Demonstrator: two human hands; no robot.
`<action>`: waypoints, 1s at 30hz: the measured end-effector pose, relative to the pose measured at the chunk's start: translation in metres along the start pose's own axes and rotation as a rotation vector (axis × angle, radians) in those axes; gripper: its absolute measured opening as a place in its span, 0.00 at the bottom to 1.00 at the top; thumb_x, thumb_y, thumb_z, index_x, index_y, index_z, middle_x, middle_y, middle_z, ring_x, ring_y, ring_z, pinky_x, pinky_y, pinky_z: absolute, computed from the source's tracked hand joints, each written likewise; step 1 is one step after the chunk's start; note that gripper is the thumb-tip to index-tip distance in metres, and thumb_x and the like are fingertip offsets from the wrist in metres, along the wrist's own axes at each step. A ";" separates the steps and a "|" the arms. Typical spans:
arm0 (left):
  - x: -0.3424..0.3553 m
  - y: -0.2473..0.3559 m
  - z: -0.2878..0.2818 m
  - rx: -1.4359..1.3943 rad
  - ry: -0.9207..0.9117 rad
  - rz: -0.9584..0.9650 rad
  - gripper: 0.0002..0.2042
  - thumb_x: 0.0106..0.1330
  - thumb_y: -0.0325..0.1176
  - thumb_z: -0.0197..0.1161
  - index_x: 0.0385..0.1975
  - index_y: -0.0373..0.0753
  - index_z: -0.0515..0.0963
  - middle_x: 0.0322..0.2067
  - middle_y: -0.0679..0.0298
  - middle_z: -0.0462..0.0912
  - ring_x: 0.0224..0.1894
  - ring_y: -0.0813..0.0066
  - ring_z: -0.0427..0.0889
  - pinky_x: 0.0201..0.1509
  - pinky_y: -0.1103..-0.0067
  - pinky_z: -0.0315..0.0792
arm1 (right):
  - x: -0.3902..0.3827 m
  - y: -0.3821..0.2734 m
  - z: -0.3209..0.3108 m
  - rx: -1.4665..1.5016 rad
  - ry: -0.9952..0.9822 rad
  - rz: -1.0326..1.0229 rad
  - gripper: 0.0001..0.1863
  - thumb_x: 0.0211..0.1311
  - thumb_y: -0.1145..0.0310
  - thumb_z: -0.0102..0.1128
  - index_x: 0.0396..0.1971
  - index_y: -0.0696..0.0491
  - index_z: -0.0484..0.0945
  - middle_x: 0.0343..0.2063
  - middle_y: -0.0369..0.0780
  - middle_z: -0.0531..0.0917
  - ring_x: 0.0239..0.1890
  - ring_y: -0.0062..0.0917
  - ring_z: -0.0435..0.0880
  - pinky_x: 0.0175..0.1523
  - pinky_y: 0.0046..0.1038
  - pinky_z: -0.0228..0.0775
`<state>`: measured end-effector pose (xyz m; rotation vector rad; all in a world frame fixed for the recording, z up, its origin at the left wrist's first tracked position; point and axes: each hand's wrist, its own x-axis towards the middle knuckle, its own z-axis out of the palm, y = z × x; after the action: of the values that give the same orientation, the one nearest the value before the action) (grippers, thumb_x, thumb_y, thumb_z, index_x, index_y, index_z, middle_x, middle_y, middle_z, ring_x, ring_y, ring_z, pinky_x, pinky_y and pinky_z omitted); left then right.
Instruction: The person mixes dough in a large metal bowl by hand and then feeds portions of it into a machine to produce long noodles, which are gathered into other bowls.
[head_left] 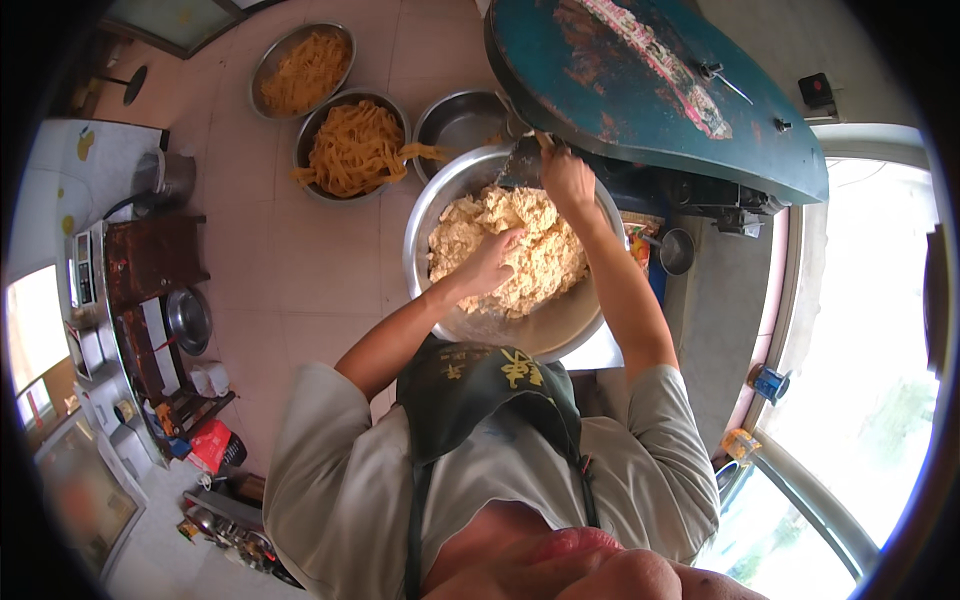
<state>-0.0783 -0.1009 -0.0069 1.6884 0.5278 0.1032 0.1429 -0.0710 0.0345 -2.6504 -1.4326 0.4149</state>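
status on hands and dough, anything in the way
Left hand on lumpy dough. Right hand at far side of metal bowl, grip unclear. Green machine close by, may crowd right hand.

A noodle-making kitchen, it seems: a wide silver metal bowl [560, 328] holds pale crumbly dough [545, 265], a worn teal metal machine [640, 115] stands just beyond the bowl, and round steel basins [322, 120] left of it hold flat yellow noodles [355, 150].

Left of the grip [568, 182], two bowls [310, 181] of noodles [352, 148] stood on the tiled floor [255, 270]. Farther left were a pot [180, 182] and, closer in than the grip, a basin [195, 320] and a red bag [209, 445]. To its right were a saucepan [678, 252] and, farther out, a window [865, 310].
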 end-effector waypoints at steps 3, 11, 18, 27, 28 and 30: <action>0.002 0.006 -0.002 0.054 0.064 0.013 0.33 0.60 0.18 0.55 0.68 0.35 0.55 0.61 0.43 0.65 0.64 0.54 0.69 0.65 0.68 0.69 | -0.006 -0.001 0.003 -0.050 0.034 -0.108 0.25 0.72 0.52 0.43 0.40 0.60 0.80 0.31 0.56 0.85 0.37 0.48 0.87 0.44 0.45 0.80; 0.087 0.033 -0.037 0.312 0.379 0.155 0.26 0.65 0.27 0.58 0.61 0.28 0.59 0.52 0.36 0.71 0.45 0.42 0.79 0.48 0.61 0.77 | -0.004 0.019 -0.014 0.051 -0.004 0.008 0.25 0.69 0.50 0.48 0.30 0.58 0.82 0.29 0.58 0.84 0.34 0.51 0.86 0.44 0.48 0.79; 0.108 0.068 -0.052 0.593 0.275 0.127 0.17 0.64 0.28 0.60 0.52 0.30 0.72 0.44 0.44 0.77 0.41 0.49 0.82 0.42 0.64 0.79 | -0.015 0.053 -0.023 0.028 0.080 -0.014 0.25 0.69 0.50 0.48 0.27 0.59 0.80 0.25 0.55 0.84 0.31 0.50 0.86 0.38 0.46 0.80; 0.084 -0.077 -0.025 0.597 0.246 -0.014 0.32 0.58 0.35 0.70 0.63 0.38 0.66 0.54 0.49 0.75 0.54 0.52 0.76 0.59 0.65 0.71 | -0.008 0.032 -0.014 0.052 0.083 -0.074 0.26 0.68 0.49 0.50 0.28 0.59 0.82 0.24 0.55 0.83 0.31 0.52 0.85 0.39 0.48 0.79; 0.091 -0.086 -0.025 0.508 0.207 -0.080 0.34 0.58 0.37 0.71 0.64 0.40 0.65 0.55 0.52 0.74 0.56 0.54 0.76 0.59 0.66 0.71 | -0.009 0.027 -0.020 0.051 0.062 -0.079 0.26 0.68 0.49 0.50 0.28 0.59 0.82 0.25 0.55 0.84 0.31 0.52 0.85 0.40 0.48 0.79; 0.094 -0.092 -0.023 0.544 0.231 -0.034 0.33 0.54 0.39 0.74 0.61 0.41 0.68 0.55 0.52 0.75 0.56 0.55 0.76 0.59 0.66 0.71 | -0.016 0.024 -0.033 0.044 0.024 -0.071 0.26 0.68 0.49 0.50 0.28 0.58 0.82 0.25 0.55 0.84 0.31 0.52 0.85 0.40 0.48 0.79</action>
<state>-0.0288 -0.0340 -0.1110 2.2112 0.8088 0.1395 0.1630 -0.0964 0.0637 -2.5533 -1.4871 0.4011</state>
